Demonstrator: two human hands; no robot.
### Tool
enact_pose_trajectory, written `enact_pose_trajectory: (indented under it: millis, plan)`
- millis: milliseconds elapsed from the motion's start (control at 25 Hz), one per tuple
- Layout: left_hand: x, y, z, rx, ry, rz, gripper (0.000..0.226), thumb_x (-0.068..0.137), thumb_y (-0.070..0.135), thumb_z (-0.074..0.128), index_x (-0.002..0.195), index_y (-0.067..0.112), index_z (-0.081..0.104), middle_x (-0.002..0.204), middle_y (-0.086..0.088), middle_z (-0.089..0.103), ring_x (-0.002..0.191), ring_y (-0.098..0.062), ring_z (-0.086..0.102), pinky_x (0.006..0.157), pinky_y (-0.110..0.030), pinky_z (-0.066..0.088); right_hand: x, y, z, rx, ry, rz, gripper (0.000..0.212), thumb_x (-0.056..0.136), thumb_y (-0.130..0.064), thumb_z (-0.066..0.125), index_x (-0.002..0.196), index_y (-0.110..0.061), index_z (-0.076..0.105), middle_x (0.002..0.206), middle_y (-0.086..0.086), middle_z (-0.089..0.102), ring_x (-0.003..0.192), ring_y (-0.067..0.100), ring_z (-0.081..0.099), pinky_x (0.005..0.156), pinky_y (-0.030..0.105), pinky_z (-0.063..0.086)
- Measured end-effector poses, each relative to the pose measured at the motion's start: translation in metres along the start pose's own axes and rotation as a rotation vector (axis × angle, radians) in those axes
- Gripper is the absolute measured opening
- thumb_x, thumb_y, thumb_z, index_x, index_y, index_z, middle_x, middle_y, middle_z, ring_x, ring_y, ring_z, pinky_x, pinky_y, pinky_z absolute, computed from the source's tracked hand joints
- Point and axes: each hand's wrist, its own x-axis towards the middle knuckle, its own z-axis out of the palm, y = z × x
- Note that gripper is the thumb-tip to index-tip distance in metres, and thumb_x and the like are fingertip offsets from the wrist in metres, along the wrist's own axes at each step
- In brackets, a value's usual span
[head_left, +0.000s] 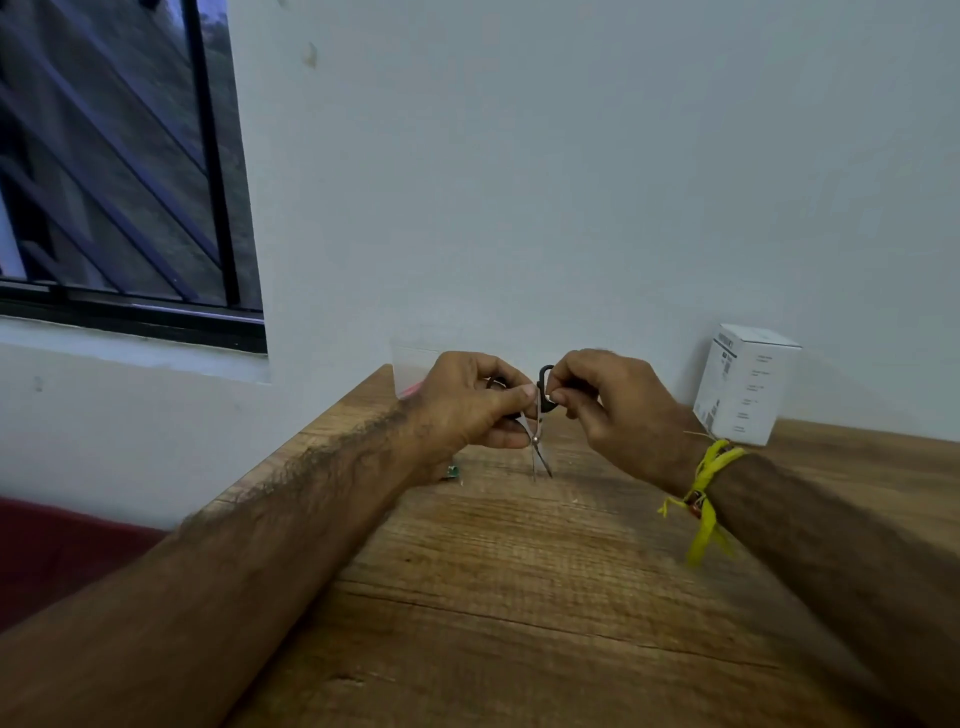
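Currently we are gripping the scissors (535, 440) with both hands, above the far part of the table (519, 597). Our left hand (470, 402) is curling its fingers, and its thumb is pressing against the forefinger, pinching one handle loop; most of that loop is hiding inside the fist. Our right hand (605, 402) is pinching the other black loop between thumb and forefinger, with the remaining fingers folding loosely beneath. The two hands are nearly touching at the handles. The scissors are hanging between them, handles up and blades pointing down toward the wood. The blades are standing slightly parted, crossing at the pivot screw just below our left thumb. Whether the tips are touching the table or hovering just over it, we cannot tell.

Moving outward, a yellow thread band (702, 499) is circling the right wrist, its loose ends trailing down. Beneath the heel of the left hand, a small green piece (453, 472) is lying on the wood, partly covered. Behind the left hand, a clear packet (410, 366) is standing at the wall (519, 182). Beyond the right hand, well apart from it, a white box (745, 384) is standing upright near the same wall.
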Motion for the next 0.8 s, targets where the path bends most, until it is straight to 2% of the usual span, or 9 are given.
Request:
enact_pose_trajectory:
  millis: [160,240,320,360,440,520,640,800]
  plan:
    - [0.002,-0.006,0.000,-0.042,-0.048,-0.037,0.017,0.094,0.007,0.068,0.105,-0.004,0.070,0.093,-0.021,0.075,0.082,-0.027,0.075,0.070,-0.033,0.064,-0.006,0.006,0.004,0.065,-0.003,0.036,0.008,0.091,-0.002,0.064,0.089,-0.009,0.066,0.081,-0.001,0.065,0.075,0.012,0.060,0.069,0.024,0.048]
    - [0.004,-0.009,0.002,-0.092,-0.041,-0.052,0.014,0.095,0.009,0.067,0.100,-0.003,0.072,0.090,-0.018,0.076,0.080,-0.027,0.075,0.071,-0.034,0.064,-0.013,0.005,0.008,0.111,0.156,0.064,0.009,0.091,-0.002,0.064,0.088,-0.010,0.066,0.084,-0.001,0.065,0.078,0.010,0.059,0.071,0.020,0.046]
    - [0.006,-0.015,0.003,-0.136,-0.004,-0.060,0.016,0.097,0.012,0.065,0.100,-0.002,0.073,0.091,-0.017,0.076,0.079,-0.029,0.075,0.071,-0.036,0.064,-0.020,0.001,0.015,0.046,0.338,0.013,0.008,0.091,-0.002,0.064,0.088,-0.009,0.065,0.087,-0.002,0.062,0.081,0.009,0.056,0.073,0.020,0.045]
    - [0.006,-0.018,0.005,-0.146,0.005,-0.064,0.019,0.098,0.014,0.063,0.102,-0.002,0.073,0.092,-0.019,0.076,0.079,-0.030,0.075,0.069,-0.034,0.064,-0.023,0.000,0.020,-0.012,0.337,-0.046,0.007,0.091,-0.003,0.063,0.089,-0.009,0.065,0.088,-0.001,0.061,0.082,0.011,0.055,0.073,0.024,0.046]
    - [0.006,-0.025,0.010,-0.148,-0.002,-0.056,0.023,0.101,0.017,0.060,0.106,-0.002,0.072,0.091,-0.020,0.075,0.075,-0.028,0.076,0.063,-0.030,0.062,-0.029,-0.002,0.031,-0.131,0.213,-0.188,0.005,0.093,-0.009,0.060,0.093,-0.010,0.065,0.091,0.001,0.060,0.084,0.018,0.058,0.073,0.034,0.049]
    - [0.006,-0.029,0.014,-0.129,0.003,-0.027,0.023,0.101,0.018,0.059,0.104,0.000,0.073,0.084,-0.016,0.075,0.070,-0.024,0.075,0.060,-0.030,0.062,-0.029,0.001,0.035,-0.180,0.144,-0.250,0.011,0.094,-0.015,0.057,0.095,-0.010,0.066,0.094,0.003,0.062,0.086,0.023,0.060,0.074,0.041,0.051]
    - [0.006,-0.031,0.016,-0.136,0.020,-0.017,0.019,0.102,0.015,0.057,0.096,0.004,0.072,0.073,-0.010,0.072,0.061,-0.021,0.073,0.060,-0.031,0.063,-0.029,0.006,0.034,-0.148,0.103,-0.232,0.019,0.095,-0.022,0.053,0.095,-0.011,0.068,0.095,0.002,0.063,0.086,0.022,0.062,0.074,0.042,0.053]
    - [0.007,-0.034,0.015,-0.133,0.043,-0.007,0.019,0.102,0.013,0.058,0.093,0.002,0.070,0.074,-0.011,0.070,0.062,-0.025,0.072,0.062,-0.037,0.064,-0.033,0.010,0.028,-0.149,-0.011,-0.263,0.019,0.094,-0.024,0.054,0.095,-0.012,0.069,0.097,-0.001,0.064,0.086,0.019,0.061,0.072,0.040,0.052]
